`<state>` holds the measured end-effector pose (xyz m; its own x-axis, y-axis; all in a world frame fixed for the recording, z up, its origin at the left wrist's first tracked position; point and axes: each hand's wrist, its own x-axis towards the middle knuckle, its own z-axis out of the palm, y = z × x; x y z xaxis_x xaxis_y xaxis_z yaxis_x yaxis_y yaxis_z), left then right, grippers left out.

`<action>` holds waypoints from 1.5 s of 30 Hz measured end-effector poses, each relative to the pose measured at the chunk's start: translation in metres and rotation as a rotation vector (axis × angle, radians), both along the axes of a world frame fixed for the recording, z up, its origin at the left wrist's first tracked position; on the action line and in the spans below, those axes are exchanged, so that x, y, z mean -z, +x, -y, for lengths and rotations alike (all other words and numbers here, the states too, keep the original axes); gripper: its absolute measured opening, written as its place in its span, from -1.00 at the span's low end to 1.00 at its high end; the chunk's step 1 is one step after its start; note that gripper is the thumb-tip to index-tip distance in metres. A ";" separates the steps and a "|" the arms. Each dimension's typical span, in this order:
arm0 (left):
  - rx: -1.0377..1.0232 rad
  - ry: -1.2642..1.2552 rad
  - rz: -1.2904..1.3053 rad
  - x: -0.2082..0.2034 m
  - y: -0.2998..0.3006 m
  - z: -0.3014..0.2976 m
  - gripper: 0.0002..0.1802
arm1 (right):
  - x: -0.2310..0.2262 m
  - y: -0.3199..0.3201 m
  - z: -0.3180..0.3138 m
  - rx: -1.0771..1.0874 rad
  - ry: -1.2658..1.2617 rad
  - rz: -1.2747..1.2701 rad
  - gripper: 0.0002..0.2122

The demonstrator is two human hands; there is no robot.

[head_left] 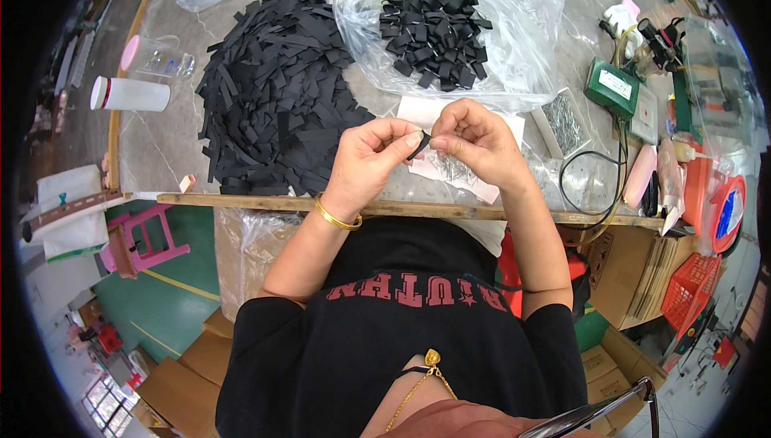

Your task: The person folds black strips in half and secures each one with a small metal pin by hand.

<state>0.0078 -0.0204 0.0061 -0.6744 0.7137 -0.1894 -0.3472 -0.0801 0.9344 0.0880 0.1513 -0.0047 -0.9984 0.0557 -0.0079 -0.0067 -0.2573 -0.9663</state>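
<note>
My left hand [371, 158] pinches a small folded black fabric strip [419, 146] between thumb and fingertips, above the front of the table. My right hand [479, 147] is closed in a pinch right beside it, thumb at the strip's edge; whatever lies between those fingertips is too small to tell. Under the hands, a white sheet [416, 107] carries several thin metal pieces [454, 168]. A big heap of flat black strips [277, 93] spreads to the left. Ahead, folded black pieces [434, 36] are piled on a clear plastic bag [522, 28].
To the right stand a tray of small metal pieces [564, 123], a green box [613, 89] and a looped black cable [566, 177]. A white bottle [132, 93] and a clear jar [157, 57] are at left. The table's wooden edge [450, 209] runs before me.
</note>
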 end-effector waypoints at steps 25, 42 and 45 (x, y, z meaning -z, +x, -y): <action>-0.286 0.178 -0.059 0.021 0.010 -0.007 -0.78 | -0.002 0.001 0.022 0.197 -0.079 0.119 -0.89; -0.253 0.177 0.248 0.016 0.010 -0.009 -0.84 | 0.007 -0.004 0.030 0.584 0.931 -0.395 -0.86; -0.255 0.170 0.246 0.016 0.010 -0.008 -0.84 | 0.008 -0.007 0.028 0.591 1.032 -0.495 -0.89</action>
